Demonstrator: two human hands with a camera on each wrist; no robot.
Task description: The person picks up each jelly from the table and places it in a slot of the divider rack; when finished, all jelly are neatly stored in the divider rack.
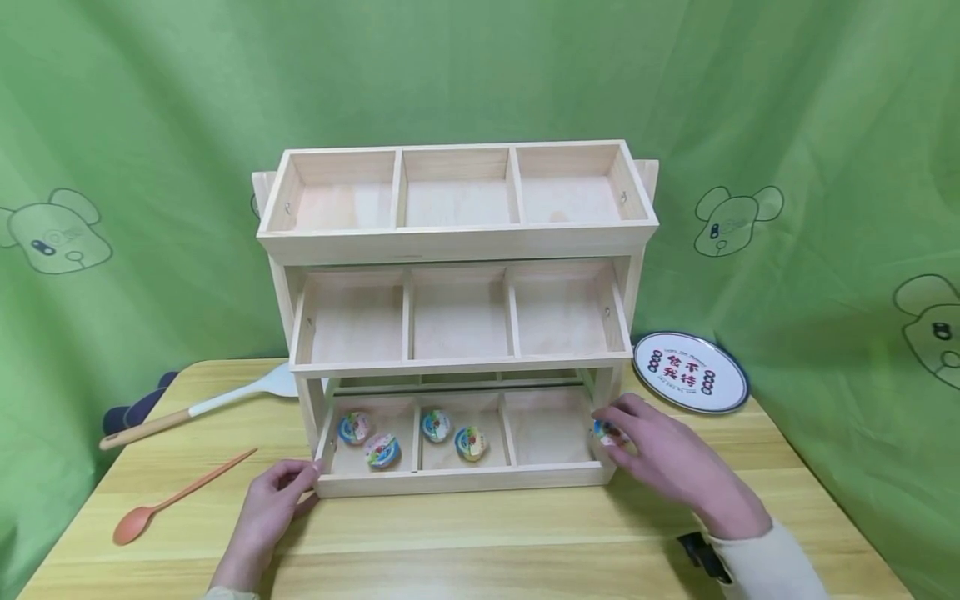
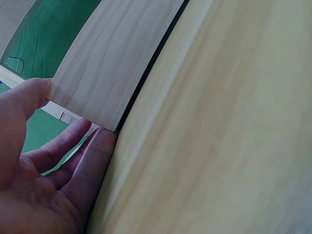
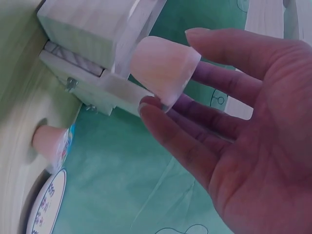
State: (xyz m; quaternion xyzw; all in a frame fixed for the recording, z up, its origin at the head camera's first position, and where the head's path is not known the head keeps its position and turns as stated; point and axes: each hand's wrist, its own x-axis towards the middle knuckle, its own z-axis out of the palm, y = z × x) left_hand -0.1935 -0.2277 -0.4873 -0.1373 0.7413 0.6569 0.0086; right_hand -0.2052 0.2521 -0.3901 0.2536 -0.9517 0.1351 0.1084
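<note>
A three-tier wooden shelf (image 1: 457, 239) stands on the table, each tier split into three compartments. My right hand (image 1: 663, 450) holds a small jelly cup (image 3: 163, 68) by the fingers, beside the right end of the bottom tray (image 1: 465, 482). Its pale peach body shows in the right wrist view; its printed lid shows in the head view. At the tray's left front corner my left hand (image 1: 272, 506) grips the end of the front board, thumb at the top and fingers below. Jelly cups lie two in the left compartment (image 1: 382, 450) and two in the middle one (image 1: 471, 443).
Another jelly cup (image 3: 48, 144) sits on the table near a white oval plate (image 1: 690, 372), hidden behind my right hand in the head view. To the left lie a white spatula with a wooden handle (image 1: 150, 427) and an orange spoon (image 1: 137, 524). Green cloth hangs behind.
</note>
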